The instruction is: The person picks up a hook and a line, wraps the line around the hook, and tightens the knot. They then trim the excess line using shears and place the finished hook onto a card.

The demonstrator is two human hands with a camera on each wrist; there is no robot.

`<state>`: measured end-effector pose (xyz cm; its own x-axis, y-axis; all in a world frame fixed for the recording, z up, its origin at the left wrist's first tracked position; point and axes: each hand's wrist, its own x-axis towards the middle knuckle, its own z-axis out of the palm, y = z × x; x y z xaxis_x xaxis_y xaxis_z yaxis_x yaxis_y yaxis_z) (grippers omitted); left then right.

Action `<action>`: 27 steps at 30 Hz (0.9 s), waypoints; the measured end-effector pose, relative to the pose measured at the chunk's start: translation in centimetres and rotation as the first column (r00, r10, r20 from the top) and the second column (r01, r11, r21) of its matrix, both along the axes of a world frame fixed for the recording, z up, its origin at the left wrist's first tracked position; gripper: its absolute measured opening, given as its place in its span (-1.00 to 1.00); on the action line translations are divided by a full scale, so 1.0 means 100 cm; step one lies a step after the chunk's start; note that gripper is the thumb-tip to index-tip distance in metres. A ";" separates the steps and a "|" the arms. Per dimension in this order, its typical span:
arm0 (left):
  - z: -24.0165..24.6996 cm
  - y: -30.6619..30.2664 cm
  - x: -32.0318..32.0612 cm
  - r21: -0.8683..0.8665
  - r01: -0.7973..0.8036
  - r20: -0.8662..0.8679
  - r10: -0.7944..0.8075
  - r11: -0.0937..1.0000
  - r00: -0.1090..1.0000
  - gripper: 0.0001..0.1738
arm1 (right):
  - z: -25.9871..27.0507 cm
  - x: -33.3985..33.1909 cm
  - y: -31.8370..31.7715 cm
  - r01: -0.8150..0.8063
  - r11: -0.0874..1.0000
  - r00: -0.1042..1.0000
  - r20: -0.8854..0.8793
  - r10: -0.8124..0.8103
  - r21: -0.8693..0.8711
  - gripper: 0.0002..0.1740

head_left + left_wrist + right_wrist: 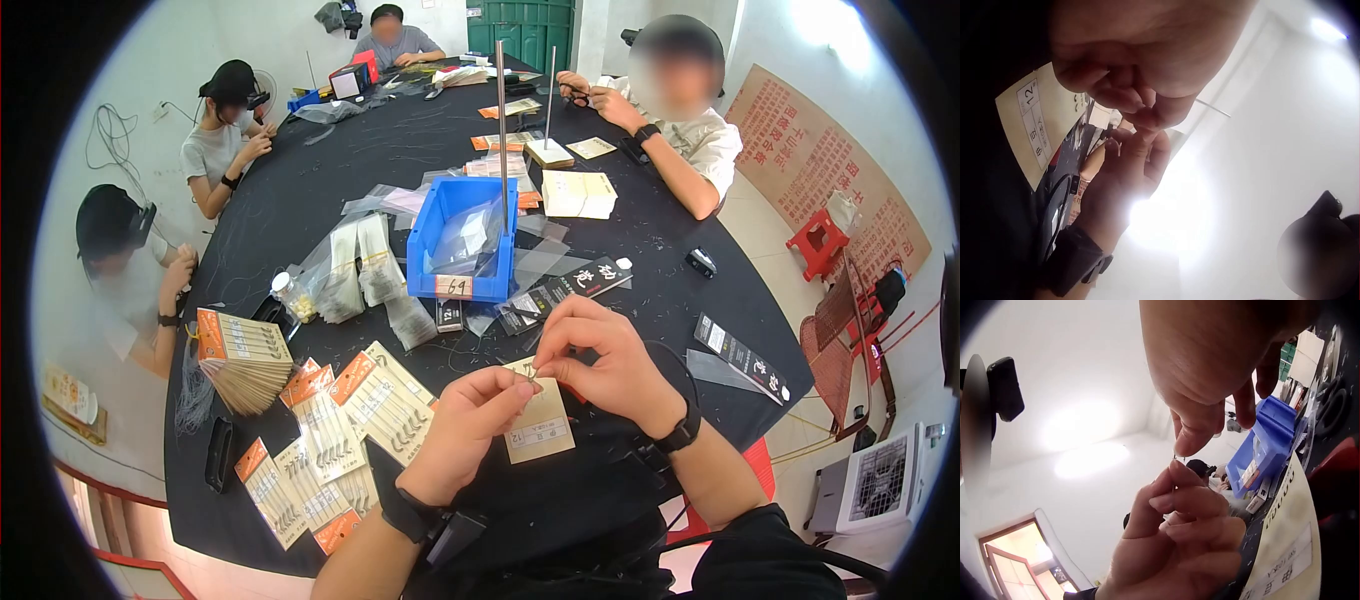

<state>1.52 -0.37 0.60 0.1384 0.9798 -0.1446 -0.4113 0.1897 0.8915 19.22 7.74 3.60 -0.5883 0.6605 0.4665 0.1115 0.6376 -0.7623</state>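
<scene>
Thumb and fingertips of my left hand [458,428] pinch a small thin item, its details too tiny to make out. Close against them, my right hand [608,368] pinches at the same spot. Below the fingers is a cream card [541,428] with a printed label reading 12. The left wrist view has the left hand [1154,47] large on top, the right hand [1119,187] below and the card [1035,134] at left. In the right wrist view, the fingertips of the right hand [1210,359] and left hand [1175,540] nearly meet, beside the card [1288,544].
Hook cards [385,400] and a card bundle [245,355] lie left. Ahead stand a blue bin [425,250], plastic packets [375,265], a jar [292,297] and upright rods [502,130]. Black packages [740,358] lie right. Several people sit around the table.
</scene>
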 end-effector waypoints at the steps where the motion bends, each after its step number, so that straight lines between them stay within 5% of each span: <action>1: 0.000 0.000 0.000 0.003 -0.001 -0.004 0.001 1.000 1.000 -0.87 | 0.001 -0.001 -0.001 0.000 1.000 1.000 -0.004 0.000 -0.012 -0.90; 18: -0.007 -0.001 -0.005 0.025 0.093 -0.010 -0.093 0.995 0.996 -0.85 | 0.002 0.003 0.003 -0.033 0.995 0.999 0.015 0.031 0.091 -0.84; 24: -0.006 -0.001 -0.005 0.038 0.103 0.007 -0.104 0.994 0.995 -0.86 | 0.002 0.003 0.004 -0.117 0.980 0.993 -0.019 0.116 -0.159 -0.80; 27: -0.004 -0.002 -0.005 0.040 0.112 0.010 -0.113 0.993 0.994 -0.87 | -0.002 0.004 0.006 -0.166 0.983 0.986 0.011 0.167 -0.077 -0.83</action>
